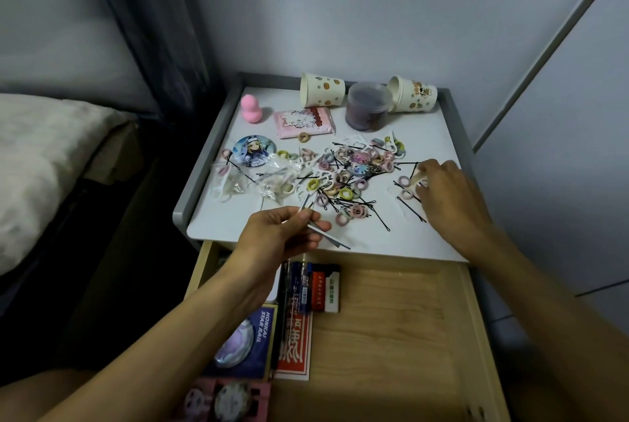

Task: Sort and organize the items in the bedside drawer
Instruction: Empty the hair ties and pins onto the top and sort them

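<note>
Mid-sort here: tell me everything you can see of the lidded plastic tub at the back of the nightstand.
The tub is round, of cloudy see-through plastic, lid on. Dark purplish contents fill it; what they are cannot be told. It stands upright at the back of the white nightstand top, between the left cup and the right cup, both paper, both on their sides. The right cup's rim sits close against it.

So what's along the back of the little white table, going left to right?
Pink gourd-shaped sponge → spotted white paper cup lying on its side → dark round plastic tub → second patterned paper cup, also tipped over.
</note>
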